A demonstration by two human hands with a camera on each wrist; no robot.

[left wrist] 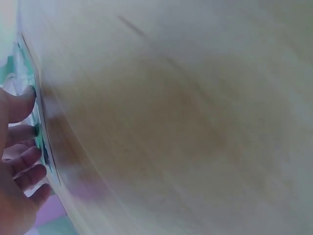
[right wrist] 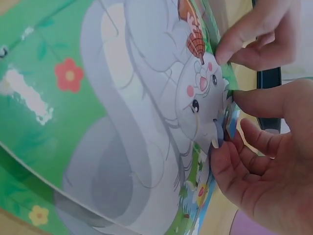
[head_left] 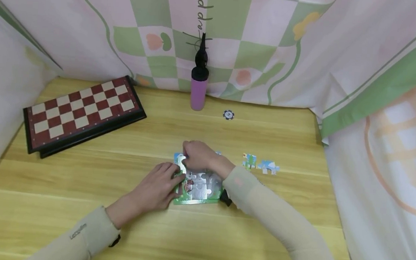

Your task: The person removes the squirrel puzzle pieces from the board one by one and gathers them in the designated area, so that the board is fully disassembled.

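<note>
A green jigsaw puzzle with a grey animal picture lies on the wooden table in front of me. My right hand reaches over its far left corner and pinches a puzzle piece there. In the right wrist view the thumb and fingers of my right hand close on that piece at the edge of the puzzle. My left hand grips the puzzle's left edge; its fingertips pinch the border. The left wrist view shows my left hand against the green edge, blurred.
Two loose puzzle pieces lie right of the puzzle. A red-and-white chessboard sits at the back left. A pink bottle with a black top and a small chip stand near the patterned cloth backdrop.
</note>
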